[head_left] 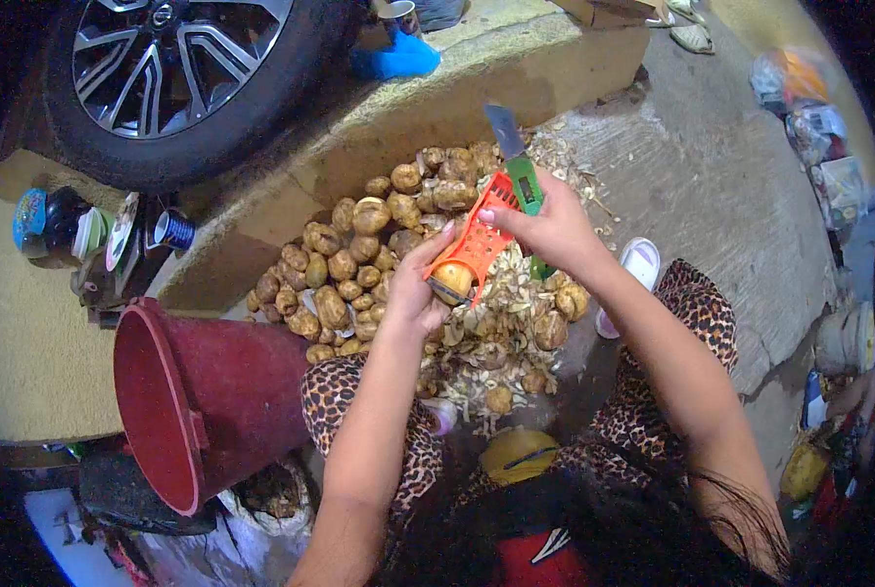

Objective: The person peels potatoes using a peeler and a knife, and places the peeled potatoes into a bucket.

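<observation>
Two hands (422,287) (555,223) hold one tuber (451,278), knife (504,133) and peeler (474,245).

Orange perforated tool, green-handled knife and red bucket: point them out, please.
Orange perforated tool (474,246): head view, on its flat body.
Green-handled knife (527,184): head view, on the handle.
Red bucket (250,386): head view, on its outer wall.

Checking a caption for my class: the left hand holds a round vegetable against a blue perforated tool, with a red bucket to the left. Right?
The head view shows the perforated tool is orange, not blue. The left hand, vegetable and red bucket are as stated.
</observation>
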